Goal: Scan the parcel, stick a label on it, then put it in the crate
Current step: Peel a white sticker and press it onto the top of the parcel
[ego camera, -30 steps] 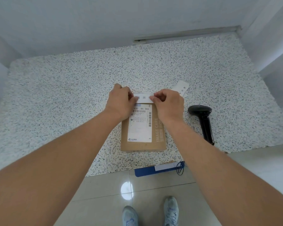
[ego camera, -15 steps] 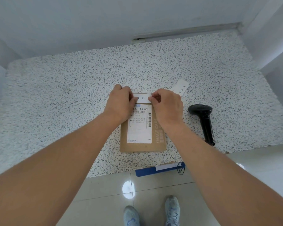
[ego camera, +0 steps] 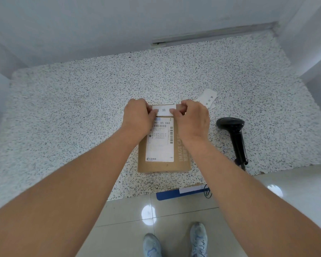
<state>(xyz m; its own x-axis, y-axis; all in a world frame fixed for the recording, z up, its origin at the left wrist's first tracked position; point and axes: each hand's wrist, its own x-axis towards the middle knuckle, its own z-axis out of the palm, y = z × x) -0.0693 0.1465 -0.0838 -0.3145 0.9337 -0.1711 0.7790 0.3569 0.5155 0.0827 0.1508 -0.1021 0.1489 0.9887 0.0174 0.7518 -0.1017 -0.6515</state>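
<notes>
A flat brown cardboard parcel (ego camera: 182, 165) lies on the speckled counter, with a white shipping slip (ego camera: 160, 149) on its top face. A small white label (ego camera: 164, 110) with two printed characters sits flat across the parcel's far edge. My left hand (ego camera: 137, 115) pinches the label's left end, thumb on top. My right hand (ego camera: 191, 117) pinches its right end. A black handheld scanner (ego camera: 233, 134) lies on the counter to the right of the parcel, untouched.
Spare white labels (ego camera: 208, 99) lie just beyond my right hand. A blue crate's rim (ego camera: 176, 193) shows under the counter's near edge, with a thin cable beside it. Walls close in the speckled counter (ego camera: 72, 108) at the back and both sides. My shoes stand on tiled floor.
Both hands stay on the label's ends over the parcel's far edge. The label lies slightly flatter and more of its printed face shows between my thumbs.
</notes>
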